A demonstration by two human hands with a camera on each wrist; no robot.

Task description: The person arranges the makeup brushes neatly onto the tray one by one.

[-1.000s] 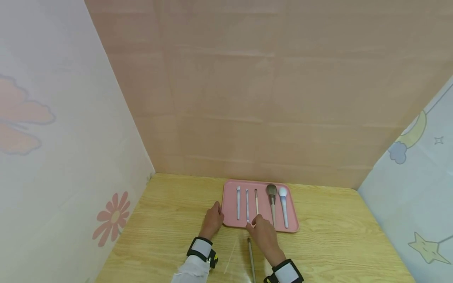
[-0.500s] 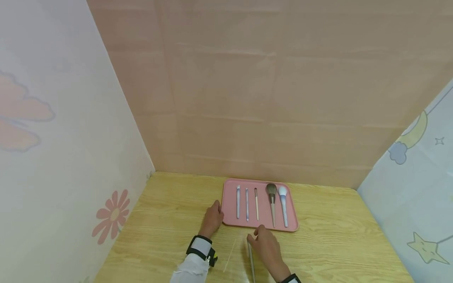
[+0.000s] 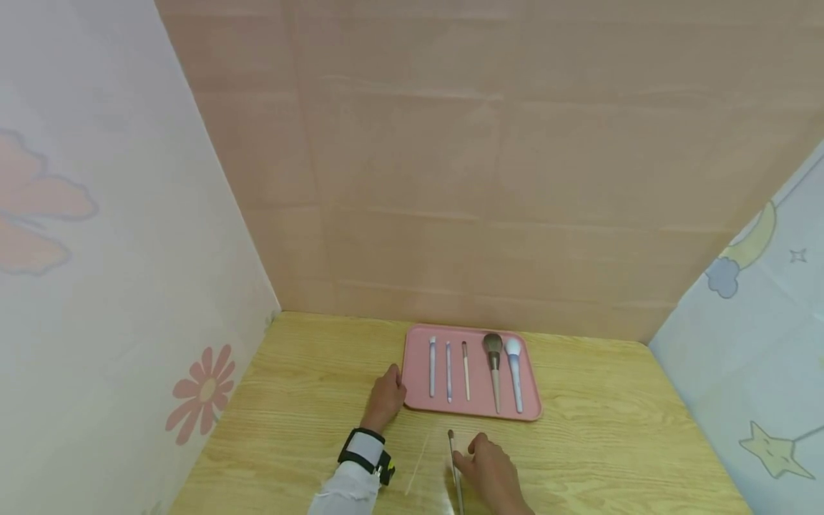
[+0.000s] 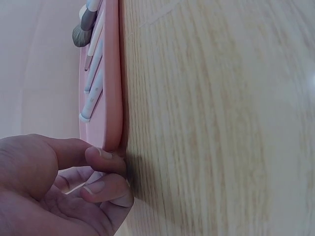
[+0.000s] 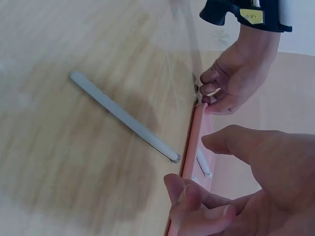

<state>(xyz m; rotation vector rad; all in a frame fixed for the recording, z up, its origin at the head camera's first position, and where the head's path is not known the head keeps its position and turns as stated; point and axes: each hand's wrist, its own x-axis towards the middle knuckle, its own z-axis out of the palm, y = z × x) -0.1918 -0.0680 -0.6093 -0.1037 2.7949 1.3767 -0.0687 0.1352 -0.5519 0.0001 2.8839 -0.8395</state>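
Note:
A pink tray (image 3: 416, 357) lies on the table with several makeup brushes side by side in it, among them a large dark-bristled brush (image 3: 493, 345) and a white-bristled one (image 3: 515, 365). My left hand (image 3: 385, 398) holds the tray's near left corner, thumb and fingers curled at the rim (image 4: 114, 118). In front of the tray, a loose slim makeup brush (image 5: 125, 118) rests on the wood, its tip toward the tray. Just over and to the right of it is my right hand (image 3: 494, 478), thumb and fingers apart with nothing between them.
The wooden table (image 3: 599, 415) ends at a tan back wall (image 3: 412, 179). Printed white panels stand at the left (image 3: 129, 286) and right (image 3: 766, 343). A thin pale streak (image 3: 417, 465) shows on the tabletop left of the loose brush.
My right hand has drawn back from the tray toward me, to beside the loose brush, leaving a slim brush uncovered in the tray. The left hand has stayed at the corner.

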